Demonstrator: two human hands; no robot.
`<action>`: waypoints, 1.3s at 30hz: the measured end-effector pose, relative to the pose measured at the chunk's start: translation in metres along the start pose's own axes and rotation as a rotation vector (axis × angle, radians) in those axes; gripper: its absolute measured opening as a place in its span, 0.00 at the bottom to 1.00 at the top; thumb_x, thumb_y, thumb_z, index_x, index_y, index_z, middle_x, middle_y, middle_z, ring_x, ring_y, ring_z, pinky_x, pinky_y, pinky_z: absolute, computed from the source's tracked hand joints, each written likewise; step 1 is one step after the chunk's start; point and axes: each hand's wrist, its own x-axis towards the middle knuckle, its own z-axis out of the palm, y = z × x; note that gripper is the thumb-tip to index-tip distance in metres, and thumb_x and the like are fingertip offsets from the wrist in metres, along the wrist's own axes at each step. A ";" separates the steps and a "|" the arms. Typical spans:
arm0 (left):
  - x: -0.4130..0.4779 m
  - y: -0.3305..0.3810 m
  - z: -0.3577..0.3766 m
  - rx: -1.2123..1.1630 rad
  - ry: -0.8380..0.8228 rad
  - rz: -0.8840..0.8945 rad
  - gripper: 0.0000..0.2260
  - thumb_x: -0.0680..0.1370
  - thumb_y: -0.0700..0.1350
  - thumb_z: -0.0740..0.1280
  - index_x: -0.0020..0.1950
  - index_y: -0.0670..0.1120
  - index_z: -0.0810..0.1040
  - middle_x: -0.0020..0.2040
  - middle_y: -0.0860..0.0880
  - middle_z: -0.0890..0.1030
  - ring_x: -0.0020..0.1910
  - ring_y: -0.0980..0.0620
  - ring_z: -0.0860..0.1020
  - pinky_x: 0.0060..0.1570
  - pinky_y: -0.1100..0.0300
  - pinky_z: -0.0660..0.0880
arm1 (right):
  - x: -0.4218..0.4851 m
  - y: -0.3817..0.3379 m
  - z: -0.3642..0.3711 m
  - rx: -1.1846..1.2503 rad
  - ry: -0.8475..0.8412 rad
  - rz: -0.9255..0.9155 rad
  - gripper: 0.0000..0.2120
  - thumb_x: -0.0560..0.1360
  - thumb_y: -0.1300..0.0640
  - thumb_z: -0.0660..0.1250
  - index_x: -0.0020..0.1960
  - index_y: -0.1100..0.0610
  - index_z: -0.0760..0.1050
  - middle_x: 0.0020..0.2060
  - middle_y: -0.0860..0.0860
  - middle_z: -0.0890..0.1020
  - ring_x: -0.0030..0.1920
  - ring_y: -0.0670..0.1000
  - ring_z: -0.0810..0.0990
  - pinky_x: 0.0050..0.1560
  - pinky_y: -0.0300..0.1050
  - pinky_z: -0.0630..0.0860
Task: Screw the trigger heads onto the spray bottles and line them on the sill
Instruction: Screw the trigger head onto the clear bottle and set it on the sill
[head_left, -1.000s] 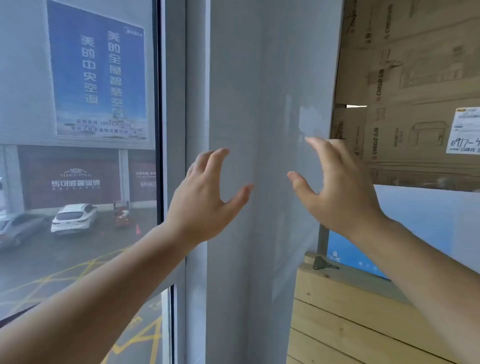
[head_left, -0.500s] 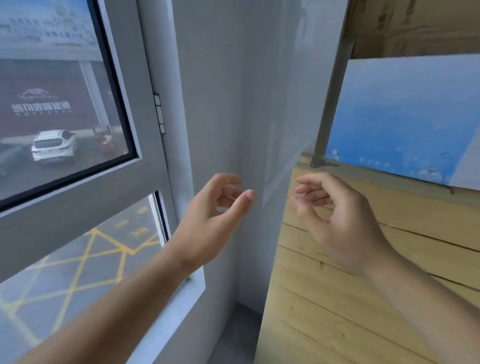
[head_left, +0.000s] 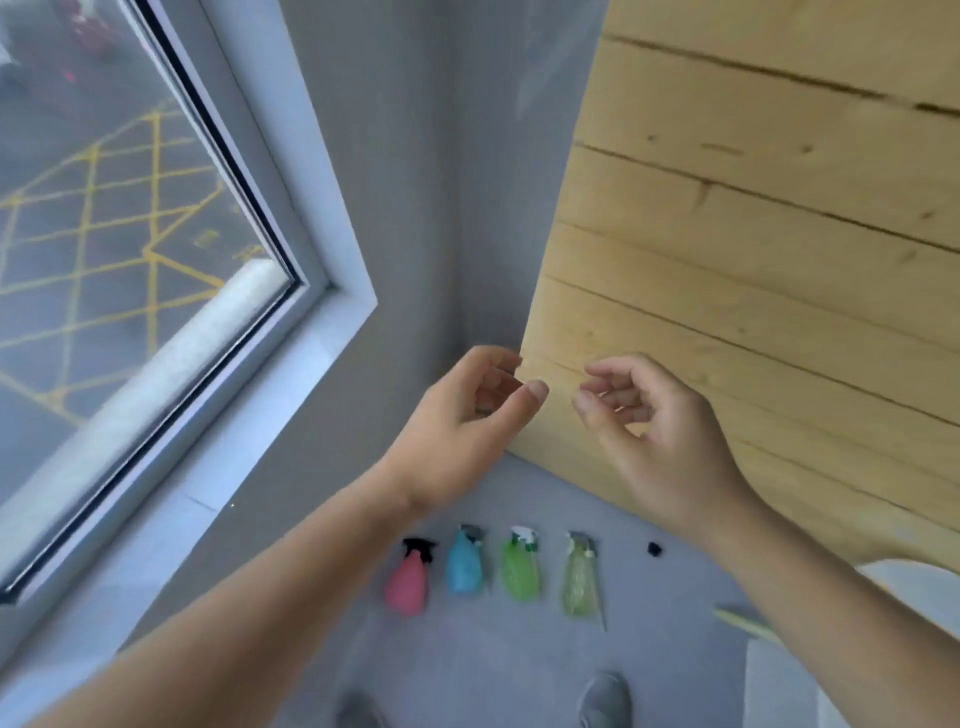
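Several spray bottles lie in a row on the grey floor far below my hands: a pink bottle (head_left: 407, 582) with a black trigger head, a blue bottle (head_left: 464, 564), a green bottle (head_left: 519, 567) and a pale yellow-green bottle (head_left: 579, 579). Each seems to carry a trigger head at its top end. My left hand (head_left: 462, 431) and my right hand (head_left: 660, 431) hover in the air above them, fingers loosely curled, holding nothing. The window sill (head_left: 218, 457) runs along the left, well above the floor.
A wooden plank panel (head_left: 769, 270) stands on the right, next to the grey wall corner. A small black piece (head_left: 654, 549) lies on the floor right of the bottles. My grey shoes (head_left: 605, 699) show at the bottom edge. A white object (head_left: 914, 582) sits at lower right.
The view has tilted down from the window to the floor, bringing the bottles into sight. Both hands went from spread fingers to a loose curl and stayed empty.
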 end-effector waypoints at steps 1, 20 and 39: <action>0.001 -0.025 0.010 0.008 -0.019 -0.040 0.16 0.77 0.58 0.71 0.61 0.53 0.77 0.49 0.54 0.83 0.44 0.59 0.80 0.48 0.64 0.75 | -0.008 0.023 0.013 0.001 -0.007 0.032 0.09 0.75 0.51 0.70 0.54 0.49 0.78 0.46 0.44 0.83 0.46 0.44 0.81 0.47 0.35 0.76; 0.036 -0.441 0.205 0.095 -0.259 -0.641 0.24 0.81 0.57 0.68 0.71 0.46 0.72 0.55 0.50 0.78 0.53 0.49 0.78 0.52 0.59 0.72 | -0.097 0.474 0.160 -0.149 -0.005 0.745 0.12 0.74 0.46 0.71 0.50 0.53 0.78 0.43 0.49 0.82 0.45 0.51 0.81 0.45 0.43 0.73; 0.123 -0.645 0.398 0.236 -0.358 -0.653 0.38 0.75 0.61 0.73 0.77 0.44 0.62 0.74 0.42 0.72 0.71 0.41 0.75 0.65 0.50 0.76 | -0.040 0.767 0.208 -0.110 -0.028 0.879 0.26 0.69 0.46 0.77 0.62 0.57 0.77 0.55 0.55 0.81 0.53 0.54 0.81 0.53 0.44 0.74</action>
